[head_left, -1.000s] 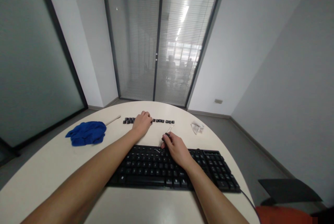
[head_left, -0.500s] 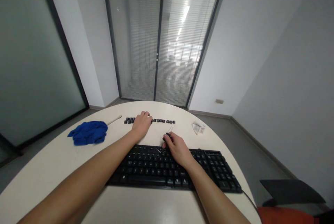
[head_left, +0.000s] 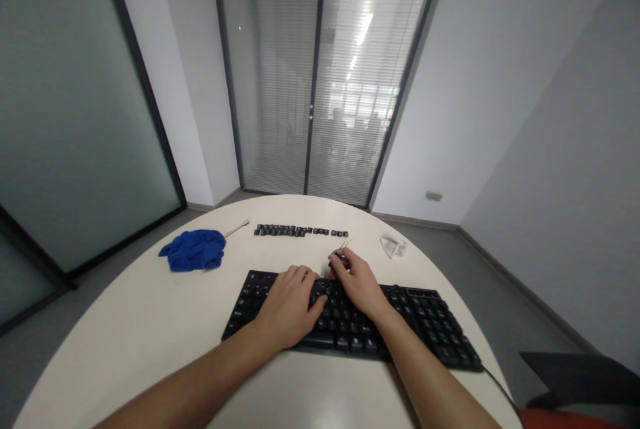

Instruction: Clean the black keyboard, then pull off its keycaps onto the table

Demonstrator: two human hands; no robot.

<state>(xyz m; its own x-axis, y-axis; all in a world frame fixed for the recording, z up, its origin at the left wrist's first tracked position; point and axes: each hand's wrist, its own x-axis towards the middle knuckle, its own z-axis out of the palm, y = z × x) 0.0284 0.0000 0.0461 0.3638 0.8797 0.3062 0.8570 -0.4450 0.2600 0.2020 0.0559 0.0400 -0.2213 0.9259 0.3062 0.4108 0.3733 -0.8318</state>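
A black keyboard (head_left: 330, 341) lies across the table in front of me. My left hand (head_left: 290, 305) rests on its left-middle keys, thumb apart from the curved fingers, and I see nothing held in it. Over the keyboard's back edge, my right hand (head_left: 356, 279) is closed around a small keycap puller (head_left: 337, 257) with a dark handle and thin wire ends. The fingers hide part of the puller and the keys beneath. Behind the hands, loose black keycaps (head_left: 280, 230) stand lined up in rows, with a few spaced out on the right.
A crumpled blue cloth (head_left: 195, 250) lies on the left of the round white table (head_left: 175, 329), with a thin light-coloured stick (head_left: 237, 227) beside it. White crumpled packets (head_left: 393, 245) are at the right. The keyboard cable (head_left: 500, 389) runs over the right edge, near a chair (head_left: 580, 375).
My left hand has left the keycap row and come back onto the keyboard. The right hand stays at the keyboard's back edge with the puller. The view has shifted slightly.
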